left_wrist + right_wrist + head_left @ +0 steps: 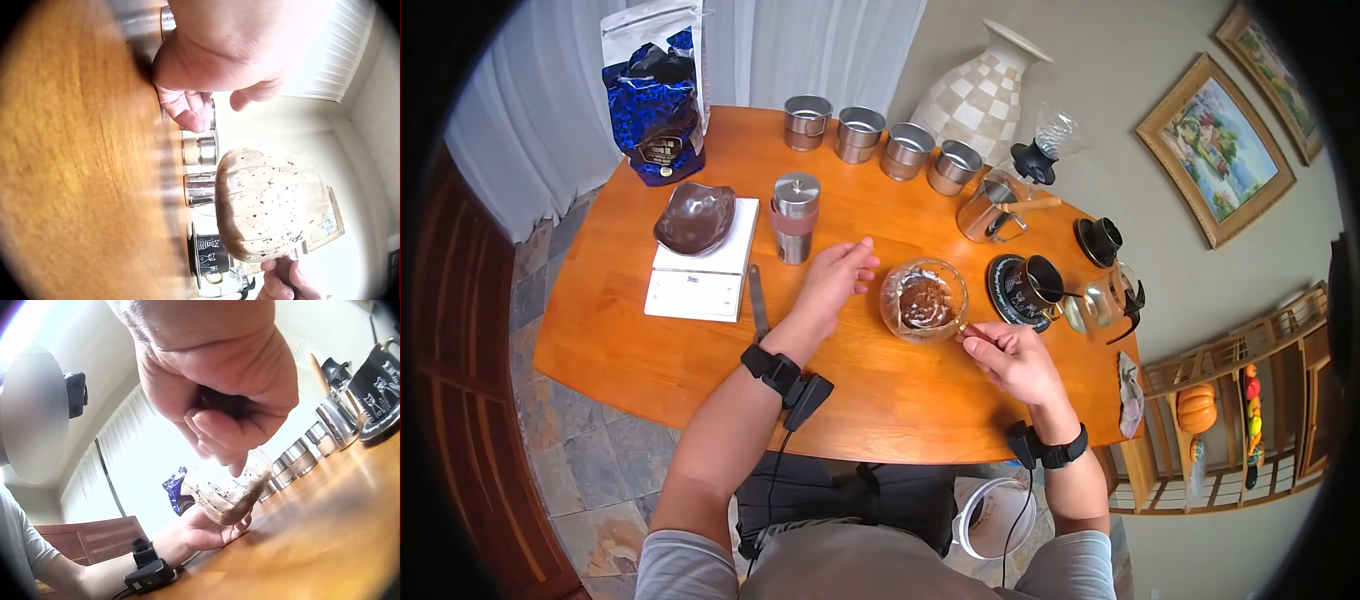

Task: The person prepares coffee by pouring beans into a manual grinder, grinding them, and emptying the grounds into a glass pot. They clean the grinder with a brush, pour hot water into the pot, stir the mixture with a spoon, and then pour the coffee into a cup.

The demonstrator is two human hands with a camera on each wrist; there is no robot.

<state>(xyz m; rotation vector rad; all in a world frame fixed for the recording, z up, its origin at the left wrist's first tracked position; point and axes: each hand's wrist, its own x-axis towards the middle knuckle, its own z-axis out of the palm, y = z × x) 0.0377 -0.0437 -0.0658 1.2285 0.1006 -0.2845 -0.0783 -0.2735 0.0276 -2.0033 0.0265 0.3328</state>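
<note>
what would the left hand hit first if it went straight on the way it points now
Probably one of the two rightmost metal cups: in the head view, the left hand points towards them, past the left side of the glass cup. Depth is unclear, so it might pass above them.

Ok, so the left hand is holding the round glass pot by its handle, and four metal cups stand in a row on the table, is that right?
Not quite: the right hand holds the round glass pot by its handle, as the head view shows. The four metal cups do stand in a row on the table.
</note>
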